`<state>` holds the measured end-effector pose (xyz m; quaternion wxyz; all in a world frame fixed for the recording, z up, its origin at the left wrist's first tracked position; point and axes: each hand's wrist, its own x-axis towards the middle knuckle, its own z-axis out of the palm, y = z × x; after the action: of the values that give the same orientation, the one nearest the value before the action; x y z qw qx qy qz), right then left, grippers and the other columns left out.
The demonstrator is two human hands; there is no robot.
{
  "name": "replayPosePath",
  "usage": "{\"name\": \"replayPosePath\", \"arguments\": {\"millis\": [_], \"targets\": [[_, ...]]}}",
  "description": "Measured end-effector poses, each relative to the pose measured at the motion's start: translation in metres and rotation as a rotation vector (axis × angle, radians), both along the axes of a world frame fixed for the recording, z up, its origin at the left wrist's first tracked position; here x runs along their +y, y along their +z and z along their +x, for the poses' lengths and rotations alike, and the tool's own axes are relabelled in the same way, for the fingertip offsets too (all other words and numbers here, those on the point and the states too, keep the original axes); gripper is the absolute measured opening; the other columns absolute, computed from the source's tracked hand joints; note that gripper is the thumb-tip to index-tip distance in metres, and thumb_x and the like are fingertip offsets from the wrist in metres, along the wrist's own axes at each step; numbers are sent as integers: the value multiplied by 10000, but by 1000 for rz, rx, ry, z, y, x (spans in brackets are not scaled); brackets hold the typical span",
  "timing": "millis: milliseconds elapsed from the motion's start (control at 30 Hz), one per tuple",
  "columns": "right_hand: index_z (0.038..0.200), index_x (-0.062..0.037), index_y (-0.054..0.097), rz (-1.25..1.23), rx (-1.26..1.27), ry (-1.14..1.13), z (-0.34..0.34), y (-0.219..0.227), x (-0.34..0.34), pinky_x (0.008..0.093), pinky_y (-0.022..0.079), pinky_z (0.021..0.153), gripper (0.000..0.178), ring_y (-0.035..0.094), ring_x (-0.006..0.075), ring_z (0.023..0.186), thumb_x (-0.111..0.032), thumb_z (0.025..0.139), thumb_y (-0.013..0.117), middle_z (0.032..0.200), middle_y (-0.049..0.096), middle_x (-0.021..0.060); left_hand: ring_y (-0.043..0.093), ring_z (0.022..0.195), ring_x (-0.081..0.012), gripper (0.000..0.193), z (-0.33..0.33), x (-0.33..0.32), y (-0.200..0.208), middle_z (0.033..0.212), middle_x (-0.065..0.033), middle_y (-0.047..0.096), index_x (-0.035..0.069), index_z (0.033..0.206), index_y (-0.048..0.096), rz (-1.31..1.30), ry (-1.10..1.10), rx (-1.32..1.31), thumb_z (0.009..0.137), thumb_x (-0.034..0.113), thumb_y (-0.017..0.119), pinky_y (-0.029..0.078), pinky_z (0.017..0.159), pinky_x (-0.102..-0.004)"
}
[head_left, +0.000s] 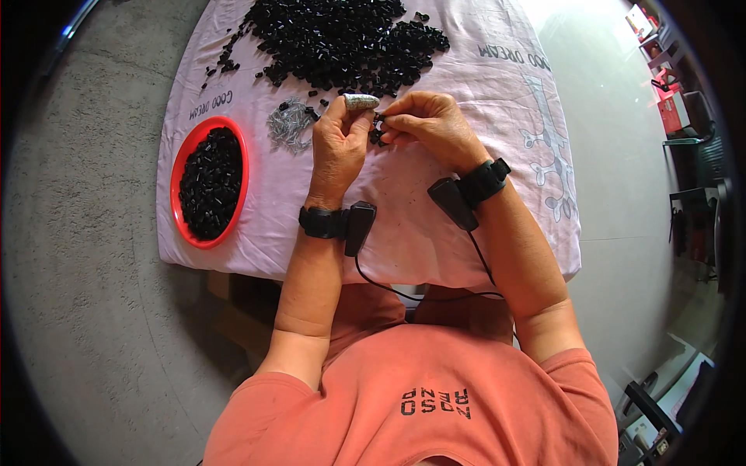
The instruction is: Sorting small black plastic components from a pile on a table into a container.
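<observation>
My left hand (342, 144) and my right hand (431, 124) meet over the cloth-covered table, fingertips almost touching. A grey wrapping (360, 102) covers one finger of my left hand. That hand is closed, thumb toward the wrapped finger; what it pinches, if anything, is hidden. Between the thumb and forefinger of my right hand is a small black piece (379, 118), too small to tell its kind. More black bits (376, 137) lie just below the fingertips. Beside my left hand sits a loose heap of thin clear or silvery bits (288, 126).
A large pile of small black pieces (334, 43) spreads over the table's far side. At the left stands a red bowl (177, 210) of similar pieces. Black wrist devices (359, 227) trail a cable (420, 298) across my lap. The pink cloth (404, 241) hangs over the near edge.
</observation>
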<state>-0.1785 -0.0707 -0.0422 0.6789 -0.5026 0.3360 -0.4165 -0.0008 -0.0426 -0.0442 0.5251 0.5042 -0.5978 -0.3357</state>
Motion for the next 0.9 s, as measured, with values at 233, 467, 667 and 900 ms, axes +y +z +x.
{"name": "replayPosePath", "arguments": {"millis": [233, 467, 667, 900], "targets": [[1048, 38, 659, -26, -12, -12, 0, -5, -1, 251, 590, 669, 145, 725, 155, 776, -26, 920, 684, 871, 726, 112, 649, 793, -69, 99, -3, 2, 5, 903, -36, 723, 3, 1044, 668, 0, -33, -12, 949, 22, 648, 532, 702, -241], [1198, 5, 617, -31, 29, 43, 1, -7, -2, 233, 585, 708, 269, 731, 143, 837, -37, 938, 670, 949, 722, 81, 679, 791, -97, 133, -5, 2, 0, 913, -63, 732, 9, 1066, 671, -41, 0, 88, 937, 41, 674, 546, 696, -265], [1264, -7, 589, 12, 11, 2, 4, 2, 6, 232, 577, 714, 347, 718, 127, 864, -52, 933, 684, 990, 729, 86, 705, 784, -176, 223, -7, 1, 3, 929, -121, 733, 18, 1097, 676, -148, 35, -182, 876, -7, 657, 550, 711, -310], [1285, 17, 582, -12, 21, -21, 1, 1, 3, 261, 598, 712, 388, 722, 158, 857, -33, 918, 699, 1019, 739, 131, 671, 788, -211, 359, -10, 7, 14, 903, -102, 707, 31, 1126, 670, -233, -27, -256, 777, -46, 633, 544, 743, -336]]}}
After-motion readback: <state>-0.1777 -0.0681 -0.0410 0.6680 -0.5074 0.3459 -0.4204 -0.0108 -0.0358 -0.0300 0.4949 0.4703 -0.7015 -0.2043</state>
